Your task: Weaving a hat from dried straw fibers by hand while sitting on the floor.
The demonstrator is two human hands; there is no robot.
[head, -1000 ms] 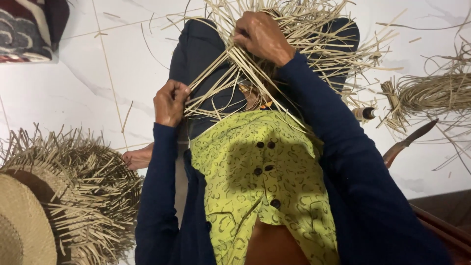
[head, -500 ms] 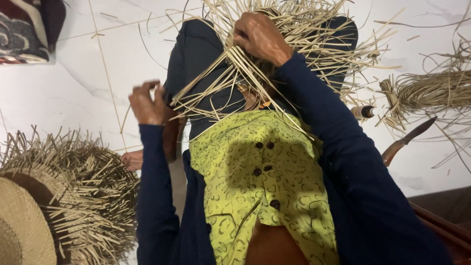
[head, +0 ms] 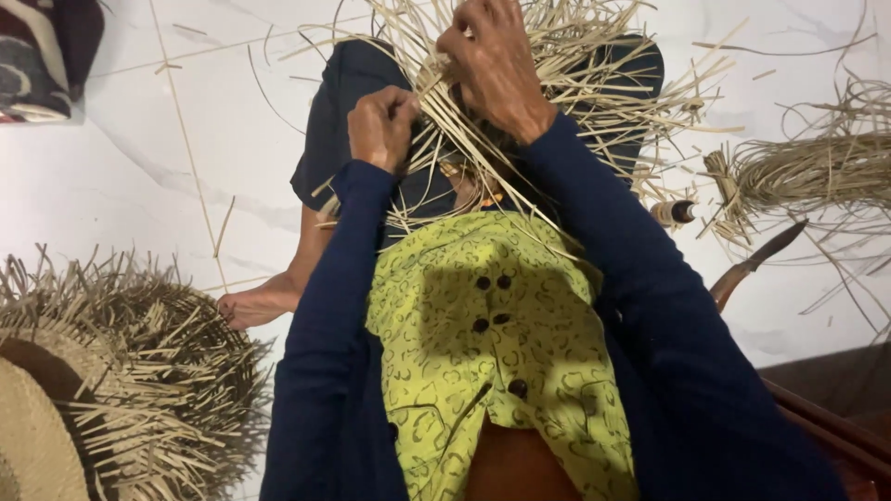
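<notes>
A: Item 1, straw weaving (head: 520, 139): unfinished, loose strips fanning out, resting on the person's lap above the white floor (head: 139, 186).

B: Hands?

A: Left hand (head: 380, 128): fingers curled tight around a few strips at the piece's left edge. Right hand (head: 497, 70): fingers bent, pinching strips at the centre.

B: Handling note?

A: Judged best to keep the pinched strips taut and flat, 1 crossing at a time, so none slips.

B: Nearby?

A: Fringed woven hats (head: 102, 390), floor's lower left corner; straw bundle (head: 807, 172) and knife (head: 752, 264), right edge.
</notes>
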